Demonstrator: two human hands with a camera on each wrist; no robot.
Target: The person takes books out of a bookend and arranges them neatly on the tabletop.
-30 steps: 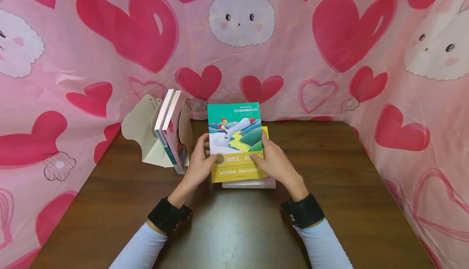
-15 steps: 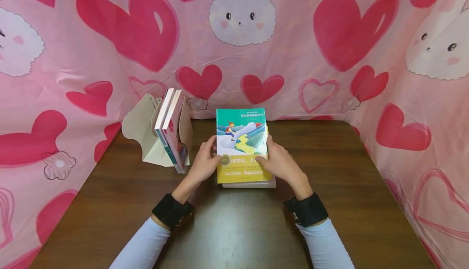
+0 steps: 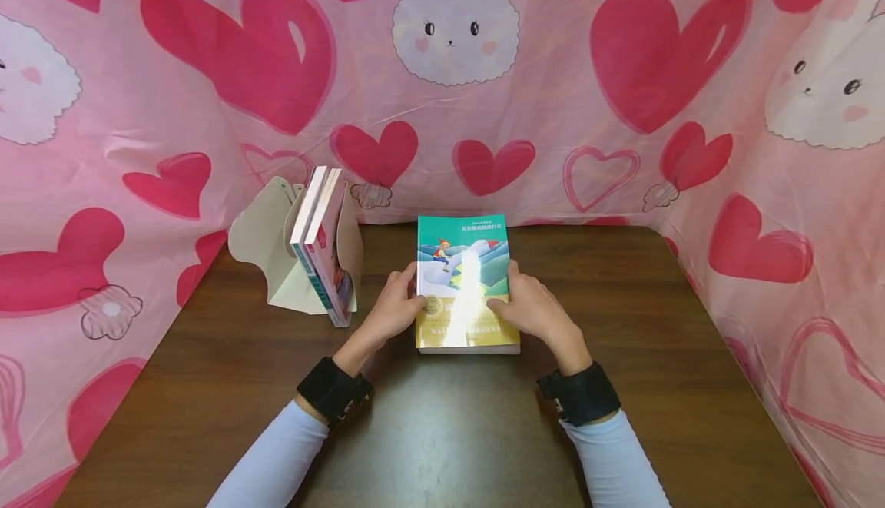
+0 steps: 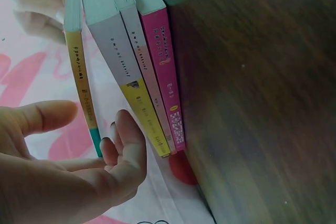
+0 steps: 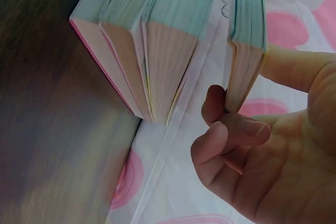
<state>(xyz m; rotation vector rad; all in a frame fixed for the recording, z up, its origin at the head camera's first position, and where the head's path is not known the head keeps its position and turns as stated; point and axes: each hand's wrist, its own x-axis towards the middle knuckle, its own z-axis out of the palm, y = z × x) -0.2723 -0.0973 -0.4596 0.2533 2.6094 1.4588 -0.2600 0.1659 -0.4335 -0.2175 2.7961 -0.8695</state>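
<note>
head view is showing the green-and-yellow book [image 3: 442,285] held between both hands; compared with one second ago, it is sitting more to the person's right and lower. so, in my judgement, it is coming almost in line with the book stack [image 4: 139,72] below the hands. both wrist views are still showing a gap between them, therefore the placing seems not finished. the left hand [image 3: 392,310] is gripping one edge, and the right hand [image 3: 542,310] is pinching the opposite edge, thumbs over the cover. beyond the left hand, a cream book holder [image 3: 257,235] is supporting two standing books [image 3: 323,262].
</note>
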